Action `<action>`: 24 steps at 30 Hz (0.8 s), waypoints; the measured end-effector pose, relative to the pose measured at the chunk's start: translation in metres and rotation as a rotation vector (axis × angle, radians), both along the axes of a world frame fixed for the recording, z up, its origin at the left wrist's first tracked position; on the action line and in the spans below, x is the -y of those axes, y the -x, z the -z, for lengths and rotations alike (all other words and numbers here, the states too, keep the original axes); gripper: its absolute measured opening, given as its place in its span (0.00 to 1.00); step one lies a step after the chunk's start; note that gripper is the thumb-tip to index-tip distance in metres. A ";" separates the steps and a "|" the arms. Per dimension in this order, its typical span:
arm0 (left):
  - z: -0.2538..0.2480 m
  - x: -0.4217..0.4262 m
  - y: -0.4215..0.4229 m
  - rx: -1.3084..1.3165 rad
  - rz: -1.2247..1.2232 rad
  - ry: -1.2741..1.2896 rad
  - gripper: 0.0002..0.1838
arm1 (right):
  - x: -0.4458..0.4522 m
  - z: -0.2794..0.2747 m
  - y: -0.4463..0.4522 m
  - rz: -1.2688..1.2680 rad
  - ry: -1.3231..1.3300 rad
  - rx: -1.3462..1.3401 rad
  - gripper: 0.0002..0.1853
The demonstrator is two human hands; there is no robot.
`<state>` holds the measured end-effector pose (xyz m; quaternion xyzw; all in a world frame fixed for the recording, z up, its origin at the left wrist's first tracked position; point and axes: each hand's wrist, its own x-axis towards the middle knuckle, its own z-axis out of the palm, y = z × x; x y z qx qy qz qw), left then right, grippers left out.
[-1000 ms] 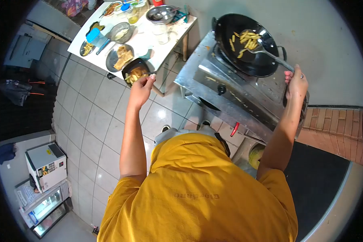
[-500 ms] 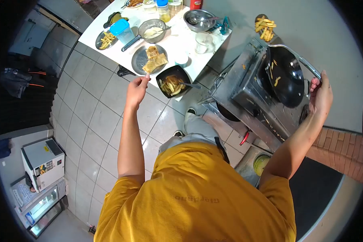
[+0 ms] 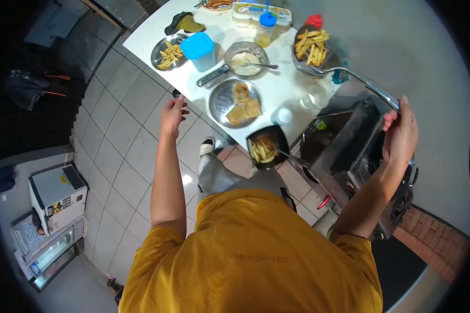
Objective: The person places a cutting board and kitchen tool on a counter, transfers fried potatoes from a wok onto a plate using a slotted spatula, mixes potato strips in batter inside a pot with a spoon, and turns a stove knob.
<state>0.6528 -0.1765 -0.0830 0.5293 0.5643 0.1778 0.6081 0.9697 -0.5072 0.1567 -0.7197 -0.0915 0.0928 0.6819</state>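
My right hand [image 3: 400,133] is closed around the long metal handle of a skimmer [image 3: 373,86]. A heap of thick fries [image 3: 312,47] sits on its head, over the right end of the table, where it hides most of a metal bowl [image 3: 304,65]. My left hand [image 3: 173,116] is off the table's near edge with loosely curled fingers, apparently empty. Nearest to it on the table is a round metal plate [image 3: 219,108] with folded flatbread pieces [image 3: 244,110]. Beside that, a black square bowl [image 3: 279,136] holds fries in brown sauce and a spoon.
On the white table [image 3: 196,86] stand a plate of thin fries [image 3: 169,55], a blue-lidded tub [image 3: 197,47], a pan of white sauce [image 3: 245,60], a glass jar [image 3: 315,97] and a blue-capped bottle [image 3: 266,28]. The metal stove [image 3: 339,141] is at the right, beside the wall.
The skimmer with fries has moved from beside the stove to over the table's right end. My view has turned towards the table, and the black wok is out of sight. My left hand sits lower, away from the plate.
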 end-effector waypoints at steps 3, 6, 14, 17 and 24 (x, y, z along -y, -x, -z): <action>0.037 -0.076 -0.005 0.040 -0.039 0.078 0.20 | -0.043 0.010 0.018 0.065 0.011 0.015 0.18; 0.081 -0.149 -0.007 -0.037 -0.064 0.102 0.20 | -0.083 0.017 0.045 0.148 0.022 -0.022 0.17; 0.146 -0.224 -0.042 0.213 -0.143 0.440 0.17 | -0.150 0.035 0.090 0.328 0.059 -0.104 0.18; 0.161 -0.230 -0.051 0.225 -0.153 0.496 0.13 | -0.150 0.030 0.098 0.346 0.041 -0.086 0.18; 0.160 -0.224 -0.056 0.279 -0.440 0.176 0.12 | -0.135 0.018 0.105 0.465 0.084 -0.062 0.16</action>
